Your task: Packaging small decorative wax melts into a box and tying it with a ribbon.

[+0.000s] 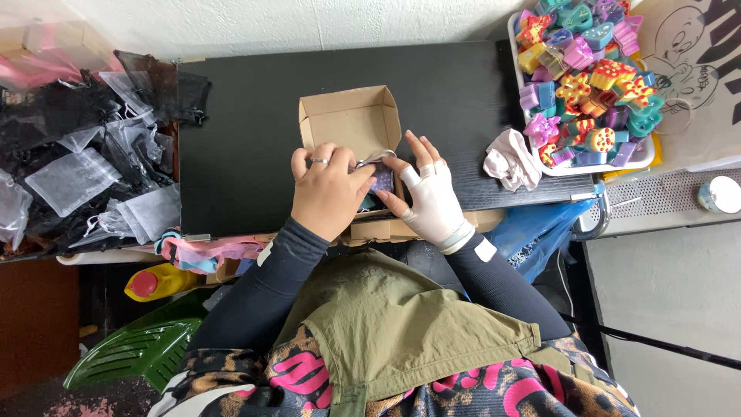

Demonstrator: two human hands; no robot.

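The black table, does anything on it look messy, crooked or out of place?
Two things. A crumpled pale cloth lies loose beside the white tray of colourful pieces, which overhangs the black table at its right edge. The mesh pouches are heaped untidily at its left end.

This looks like a small home packing station for handmade goods — a makeshift workbench rather than a factory line. A black wooden tabletop (247,147) holds a small open brown cardboard box (351,120), while a white plastic tray (644,158) at one side is heaped with bright, moulded novelty pieces (587,77) in purple, teal, yellow and red. At the other side lies a pile of sheer black and white organza drawstring pouches (85,162) — gift packaging, stocked in bulk.
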